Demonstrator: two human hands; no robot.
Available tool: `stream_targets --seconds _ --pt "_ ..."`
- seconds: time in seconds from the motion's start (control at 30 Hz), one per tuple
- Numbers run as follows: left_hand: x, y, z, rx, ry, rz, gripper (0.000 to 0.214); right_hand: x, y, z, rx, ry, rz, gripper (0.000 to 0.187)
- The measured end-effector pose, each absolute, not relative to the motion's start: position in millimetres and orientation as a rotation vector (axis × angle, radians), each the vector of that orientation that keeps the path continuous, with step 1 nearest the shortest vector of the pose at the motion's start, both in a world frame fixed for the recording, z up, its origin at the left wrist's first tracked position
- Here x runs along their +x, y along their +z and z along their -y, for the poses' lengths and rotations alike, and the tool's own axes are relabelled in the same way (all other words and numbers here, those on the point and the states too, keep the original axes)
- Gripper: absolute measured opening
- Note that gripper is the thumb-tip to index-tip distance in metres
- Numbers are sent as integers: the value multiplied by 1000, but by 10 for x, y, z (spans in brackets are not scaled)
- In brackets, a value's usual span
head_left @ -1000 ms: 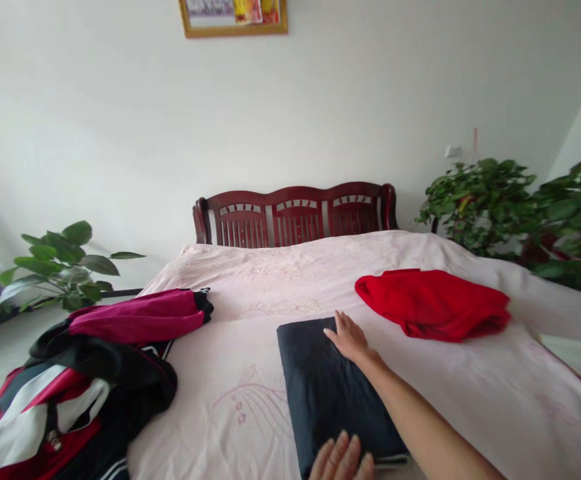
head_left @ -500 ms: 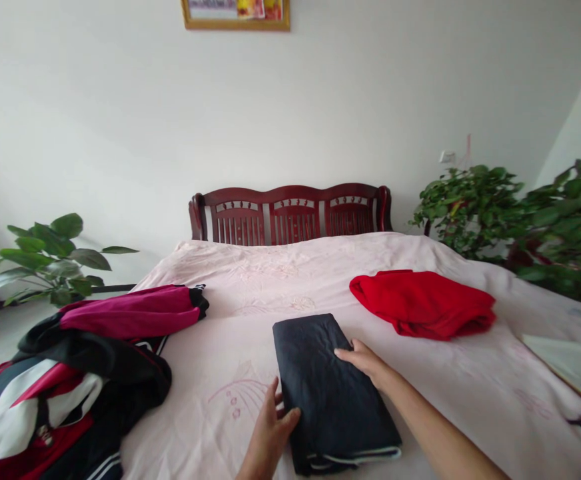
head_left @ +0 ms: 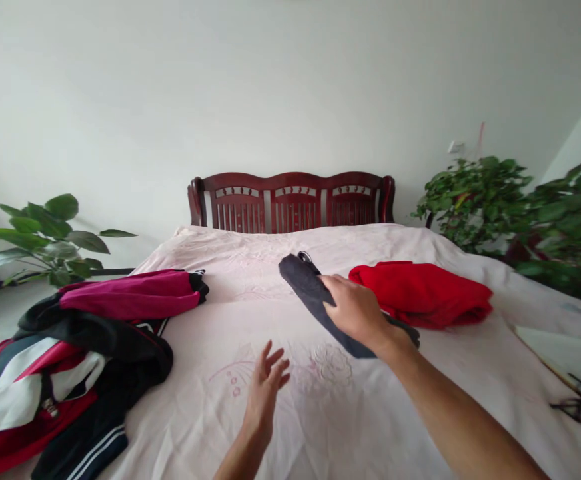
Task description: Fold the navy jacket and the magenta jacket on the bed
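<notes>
Right hand (head_left: 353, 311) curled shut over dark navy cloth (head_left: 304, 287), red garment (head_left: 423, 295) just beside it. Left hand (head_left: 266, 393) open, fingers spread, above pink bedsheet (head_left: 350, 433), apart from the cloth.

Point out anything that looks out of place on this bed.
What look like black-handled scissors lie on a pale sheet at the right side of the bed, a hard, sharp-looking item among soft clothes.
</notes>
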State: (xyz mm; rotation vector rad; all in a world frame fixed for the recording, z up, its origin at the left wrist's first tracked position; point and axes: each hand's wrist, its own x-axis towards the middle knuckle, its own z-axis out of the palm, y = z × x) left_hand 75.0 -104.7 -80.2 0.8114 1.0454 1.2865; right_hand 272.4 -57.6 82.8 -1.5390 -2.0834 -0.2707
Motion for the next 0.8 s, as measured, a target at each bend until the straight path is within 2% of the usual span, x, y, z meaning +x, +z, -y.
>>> stream_targets --seconds 0.07,0.13,0.23,0.3,0.43,0.6,0.7,0.8 --pt "614 -761 951 757 1418 -1137 73 2524 606 744 -1485 -474 2247 46" --pt "447 -788 877 743 1546 -1280 66 2367 191 936 -1462 -510 2407 47" --pt "220 -884 862 888 1647 -1514 56 2295 -455 1205 -1422 -311 2598 51" --pt "142 -925 895 1095 1647 -1571 47 2359 -686 1313 -1395 -98 2577 53" --pt "231 -849 879 1616 1593 -1504 37 2592 -544 1236 -1413 199 2311 39" --pt "573 -684 643 2269 1156 -1479 39 2751 -273 843 -1524 -91 2013 45" --pt "685 -776 579 2509 818 -1463 47 2831 -518 723 -1645 -185 2119 51" --pt "669 -946 626 2623 652 -1450 53 2956 -872 726 -1778 -149 2224 57"
